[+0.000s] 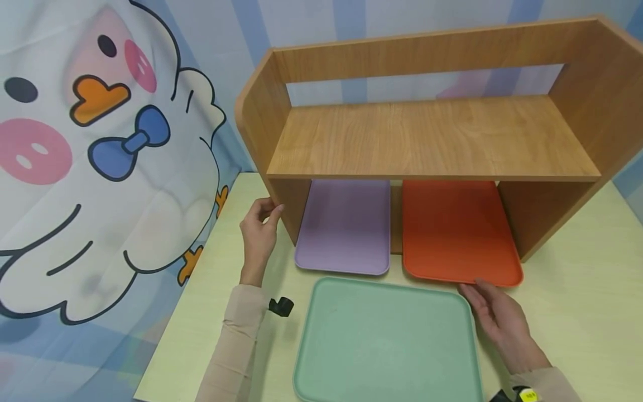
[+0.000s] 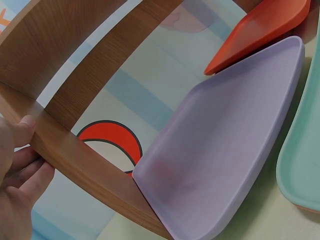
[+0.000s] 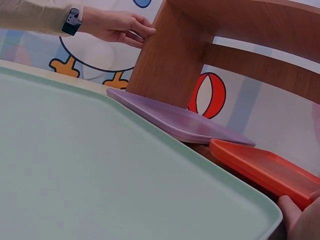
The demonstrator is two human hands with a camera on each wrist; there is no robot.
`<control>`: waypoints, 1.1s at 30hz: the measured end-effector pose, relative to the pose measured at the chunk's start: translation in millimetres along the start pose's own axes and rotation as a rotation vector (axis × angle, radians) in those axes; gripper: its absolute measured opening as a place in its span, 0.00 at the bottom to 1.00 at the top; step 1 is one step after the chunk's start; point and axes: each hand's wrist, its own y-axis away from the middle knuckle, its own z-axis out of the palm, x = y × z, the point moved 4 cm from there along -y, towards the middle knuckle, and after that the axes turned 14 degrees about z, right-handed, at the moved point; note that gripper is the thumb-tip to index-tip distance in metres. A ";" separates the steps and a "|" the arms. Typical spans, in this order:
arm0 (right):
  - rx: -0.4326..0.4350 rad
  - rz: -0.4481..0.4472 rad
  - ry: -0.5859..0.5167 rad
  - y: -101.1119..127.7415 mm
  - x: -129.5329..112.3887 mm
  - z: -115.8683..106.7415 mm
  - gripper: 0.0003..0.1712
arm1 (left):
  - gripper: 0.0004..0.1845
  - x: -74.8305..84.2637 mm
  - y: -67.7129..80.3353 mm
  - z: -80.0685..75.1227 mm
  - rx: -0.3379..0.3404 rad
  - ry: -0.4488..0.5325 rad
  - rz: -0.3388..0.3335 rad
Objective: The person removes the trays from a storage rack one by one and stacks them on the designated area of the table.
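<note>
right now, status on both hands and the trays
Left hand grips wooden shelf side panel. Right hand fingertips touch orange tray front edge. Purple tray beside it, green tray in front.

We see a pale yellow table bearing a wooden shelf unit at the far side, purple tray left, orange tray right, green tray nearest.
</note>
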 end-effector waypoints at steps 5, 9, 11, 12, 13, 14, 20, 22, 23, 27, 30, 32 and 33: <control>-0.040 -0.023 -0.026 1.3 -1.1 -0.1 0.13 | 0.14 -0.2 -0.2 1.1 -0.003 -0.011 0.001; -0.085 -0.040 -0.022 3.0 -2.4 -0.1 0.22 | 0.13 -0.4 -0.6 1.7 -0.004 -0.009 0.005; -0.104 -0.046 -0.011 4.2 -3.1 0.1 0.37 | 0.13 -0.1 -0.7 1.8 -0.004 -0.007 0.004; -0.113 -0.048 -0.006 4.8 -3.5 0.3 0.43 | 0.13 0.1 -0.7 1.7 -0.003 -0.005 0.005; -0.121 -0.051 0.001 5.4 -3.9 0.5 0.47 | 0.13 0.3 -0.7 1.7 -0.003 -0.003 0.004; -0.128 -0.050 0.005 5.9 -4.3 0.7 0.48 | 0.13 0.3 -0.6 1.7 -0.003 -0.003 0.001; -0.179 -0.043 0.002 8.7 -4.5 0.8 0.47 | 0.13 2.3 0.1 0.6 -0.004 -0.003 -0.008; -0.194 -0.038 -0.001 9.8 -4.2 0.4 0.47 | 0.13 2.7 0.3 0.1 -0.002 -0.002 -0.006; -0.195 -0.038 0.002 10.3 -4.2 0.3 0.47 | 0.13 2.5 0.4 -0.2 0.000 -0.001 -0.003; -0.194 -0.047 0.005 13.1 -4.7 0.7 0.40 | 0.13 2.3 0.8 -0.7 0.003 0.001 0.000; -0.213 -0.069 0.012 16.1 -5.4 2.0 0.21 | 0.13 2.5 0.7 -0.3 0.000 0.001 0.000; -0.230 -0.083 0.031 18.5 -5.7 3.4 0.16 | 0.13 2.7 0.7 -0.1 -0.001 0.002 0.000; -0.240 -0.091 0.045 19.6 -5.9 4.2 0.17 | 0.13 2.6 0.7 0.0 -0.002 0.001 0.000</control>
